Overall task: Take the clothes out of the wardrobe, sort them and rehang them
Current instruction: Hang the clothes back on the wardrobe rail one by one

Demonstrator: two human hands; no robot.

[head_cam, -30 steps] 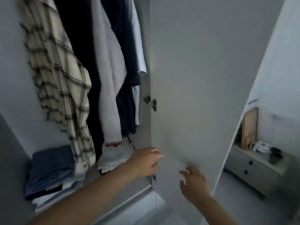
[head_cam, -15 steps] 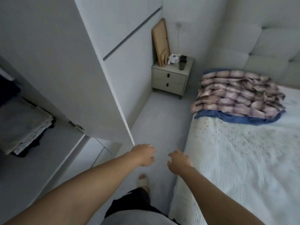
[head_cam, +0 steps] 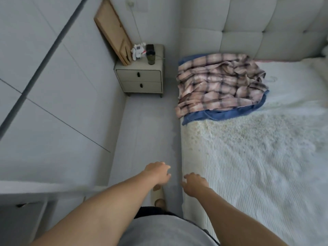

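I'm holding both arms out low over the floor strip btwn wardrobe and bed. My left hand is hanging relaxed, fingers loose, empty. My right hand is reaching w/ fingers spread, empty. Plaid shirt is lying crumpled over a blue garment near the headboard.

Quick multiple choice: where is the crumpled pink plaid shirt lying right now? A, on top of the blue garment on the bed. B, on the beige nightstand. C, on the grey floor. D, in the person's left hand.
A: the crumpled pink plaid shirt lies over the blue garment on the white bed; both hands hold nothing.
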